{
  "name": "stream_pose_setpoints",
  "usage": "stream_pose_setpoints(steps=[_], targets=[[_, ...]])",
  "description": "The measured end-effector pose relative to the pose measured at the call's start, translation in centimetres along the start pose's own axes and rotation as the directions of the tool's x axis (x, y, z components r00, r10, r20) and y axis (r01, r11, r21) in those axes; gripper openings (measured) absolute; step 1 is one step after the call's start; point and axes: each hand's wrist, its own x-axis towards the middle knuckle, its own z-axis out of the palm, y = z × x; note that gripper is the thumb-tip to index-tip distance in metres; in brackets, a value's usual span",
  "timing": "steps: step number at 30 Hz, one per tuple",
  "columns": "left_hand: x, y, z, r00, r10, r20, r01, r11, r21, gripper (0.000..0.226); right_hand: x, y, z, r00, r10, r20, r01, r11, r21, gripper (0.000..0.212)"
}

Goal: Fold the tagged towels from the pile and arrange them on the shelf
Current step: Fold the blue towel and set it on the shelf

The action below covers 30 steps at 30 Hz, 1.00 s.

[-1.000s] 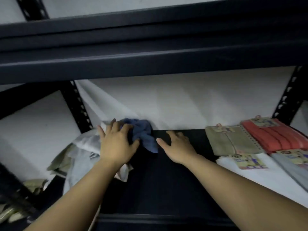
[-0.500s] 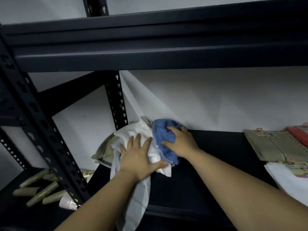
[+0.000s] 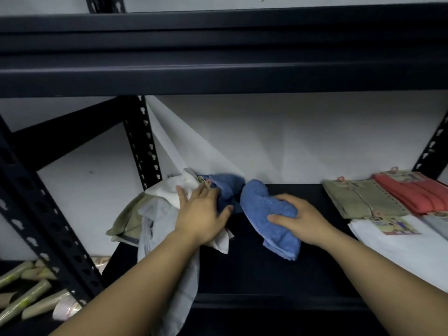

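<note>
Head view: right hand [image 3: 299, 220] grips a blue towel [image 3: 269, 217] just right of the pile [image 3: 160, 214], left hand [image 3: 201, 214] flat on it; best drawn clear onto the shelf [image 3: 266, 275] before folding.

Your left hand [image 3: 202, 215] covered the middle of the towel pile [image 3: 160, 214], so you could not tell how the cloths beneath it lay. Your right hand [image 3: 301, 218] hid one edge of the blue towel [image 3: 265, 212]. The print on the tag [image 3: 390, 225] was too small to read. The white towel [image 3: 397, 246] and red towel [image 3: 417, 192] ran off the right edge.
</note>
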Motion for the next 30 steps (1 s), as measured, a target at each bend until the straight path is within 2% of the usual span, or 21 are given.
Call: stream_pose_setpoints(steps=[2,5,7,9,10,12,15,17,18,20,22,24,27,29,30], targets=[[1.0,1.8,0.0,1.0,0.015,-0.027,-0.017,0.996,-0.084,0.055,-1.6,0.9,-1.1,1.0,-0.001,0.013,0.001,1.0,0.016,0.037],[2.1,3.6,0.8,0.988,0.017,-0.154,-0.039,0.989,-0.142,0.061,-3.7,2.2,-2.4,1.0,-0.02,0.0,0.02,0.998,0.052,0.042],[2.3,4.9,1.7,0.96,0.105,-0.26,-0.152,0.974,-0.166,0.063,-5.1,2.6,-2.9,0.999,-0.033,-0.026,0.035,0.996,0.077,0.049],[1.8,6.7,2.5,0.944,0.233,-0.236,-0.295,0.914,-0.279,0.058,-6.3,2.8,-3.1,0.997,-0.073,-0.018,0.074,0.996,0.047,0.063],[1.4,7.7,2.9,0.95,0.277,-0.145,-0.312,0.871,-0.379,0.056,-6.8,3.0,-3.1,0.996,-0.087,0.001,0.087,0.996,0.036,0.074],[0.8,9.1,3.7,0.951,0.3,0.07,-0.201,0.778,-0.595,0.051,-7.5,3.5,-3.1,0.998,-0.06,0.02,0.058,0.995,0.085,0.087],[0.5,10.6,3.6,0.943,0.208,0.26,0.102,0.563,-0.82,0.04,-7.9,3.2,-3.0,1.0,0.004,0.001,-0.004,0.968,0.25,0.065],[0.6,11.2,3.3,0.929,0.149,0.34,0.242,0.45,-0.86,0.044,-8.0,3.0,-2.7,0.999,0.044,-0.018,-0.037,0.956,0.289,0.053],[0.8,11.6,3.3,0.915,0.123,0.384,0.301,0.427,-0.853,0.045,-8.0,3.0,-2.5,0.999,0.045,-0.023,-0.037,0.963,0.265,0.051],[0.8,12.0,3.6,0.89,0.09,0.447,0.381,0.393,-0.837,0.036,-8.2,3.4,-1.9,0.999,0.018,-0.035,-0.012,0.985,0.17,0.064],[0.5,12.0,3.8,0.882,0.076,0.464,0.415,0.338,-0.845,0.026,-8.3,3.9,-1.6,0.999,0.001,-0.037,0.004,0.991,0.137,0.077],[0.1,11.6,3.8,0.889,0.07,0.453,0.417,0.286,-0.863,0.029,-8.2,3.4,-1.8,0.998,0.018,-0.062,-0.004,0.975,0.22,0.068],[-0.6,11.2,3.2,0.925,0.13,0.357,0.321,0.237,-0.917,0.028,-7.5,2.4,-2.4,0.969,0.071,-0.238,-0.004,0.963,0.271,0.049],[-0.8,11.0,2.5,0.939,0.176,0.296,0.261,0.198,-0.945,0.033,-6.9,1.7,-3.2,0.939,0.09,-0.331,-0.005,0.969,0.247,0.049],[-1.0,11.0,2.1,0.942,0.208,0.264,0.226,0.19,-0.955,0.033,-6.7,1.2,-3.7,0.94,0.089,-0.33,-0.006,0.97,0.244,0.051]])
